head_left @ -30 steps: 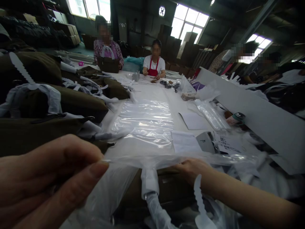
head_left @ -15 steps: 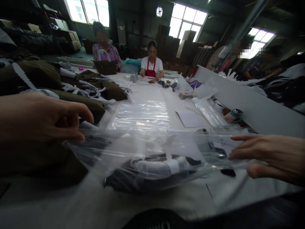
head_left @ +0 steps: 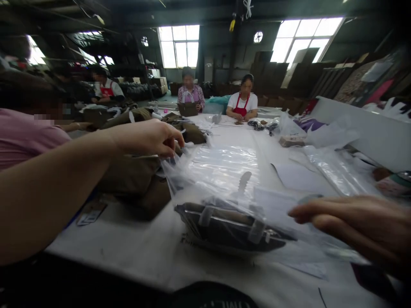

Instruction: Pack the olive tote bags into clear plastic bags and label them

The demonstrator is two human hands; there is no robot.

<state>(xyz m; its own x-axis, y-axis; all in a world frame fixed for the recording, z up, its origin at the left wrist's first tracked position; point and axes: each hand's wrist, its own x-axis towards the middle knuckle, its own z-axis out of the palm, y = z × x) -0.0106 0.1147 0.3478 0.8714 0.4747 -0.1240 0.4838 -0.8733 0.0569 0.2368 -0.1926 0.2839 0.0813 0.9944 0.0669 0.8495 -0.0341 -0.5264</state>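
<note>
My left hand [head_left: 150,137] is stretched out to the far left of the clear plastic bag [head_left: 224,184], fingers curled down and pinching its top left corner. Half a second ago that hand sat low and close to me on the left; now the arm reaches further across the desk [head_left: 135,248] and the corner is lifted higher. My right hand [head_left: 349,222] is at the near right, fingers loosely extended and lying flat along the bag's right edge; I cannot tell whether it actually grips the film or only rests on it. It has stayed at roughly the same spot as before.

Inside the bag lies a dark handbag [head_left: 224,229] with pale wrapped handles, flat on the desk between my hands. Earlier it showed as a blurred dark lump in the film; now it sits further into the bag, its top rim and strap wrappings clear to see. My view has also swung left, so more of the left side of the room shows.

Just beyond my left hand is a heap of olive-brown bags [head_left: 135,175], touching the plastic bag's left corner. Past the bag, a stack of flat clear sleeves [head_left: 224,160] lies on the desk, with a sheet of white paper [head_left: 298,177] to its right. At the far end sits a person in a red apron [head_left: 243,102], another person beside them to the left, and a sleeve in pink [head_left: 25,137] is close on my left.
</note>
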